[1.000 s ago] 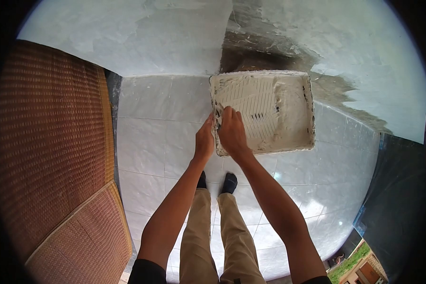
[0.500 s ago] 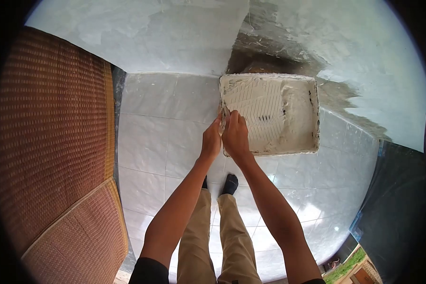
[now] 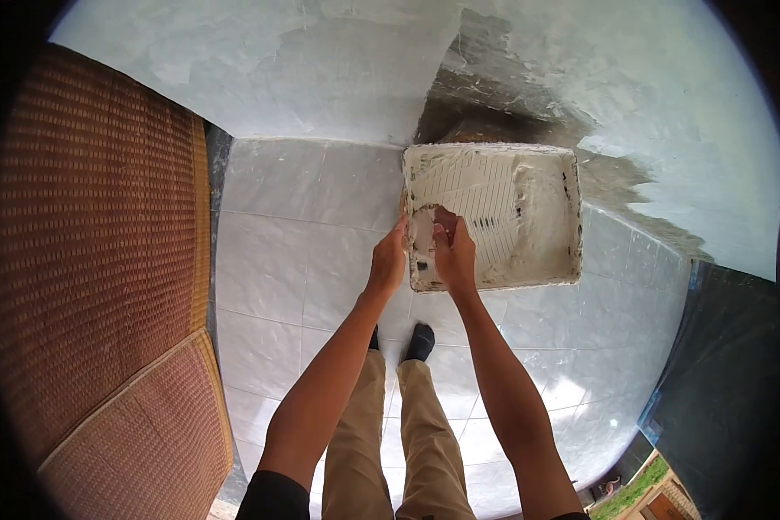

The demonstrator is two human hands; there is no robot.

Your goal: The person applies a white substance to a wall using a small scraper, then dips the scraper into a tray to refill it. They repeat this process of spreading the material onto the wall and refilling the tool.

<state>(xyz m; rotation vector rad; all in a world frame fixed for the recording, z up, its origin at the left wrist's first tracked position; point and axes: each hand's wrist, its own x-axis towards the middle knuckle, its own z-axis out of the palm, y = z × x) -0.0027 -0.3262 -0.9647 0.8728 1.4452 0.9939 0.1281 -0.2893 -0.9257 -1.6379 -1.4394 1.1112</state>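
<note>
A paint tray with a ribbed slope holds beige, paste-like plaster, thickest toward its right end. My left hand is closed on the tray's left rim, its fingers partly hidden behind the edge. Over the left end of the tray, my right hand grips a putty knife. The flat blade is coated with plaster and points left, close to my left fingertips. Most of the knife's handle is hidden by my fingers.
Behind the tray stands a wall with pale coating and a darker uncoated patch at the corner. Woven brown mats stand along the left. Grey tiles cover the floor, and a dark sheet hangs at right.
My right hand has moved slightly right and down from the tray's left rim, and the knife's blade now shows flat. My left hand stays at the rim.
</note>
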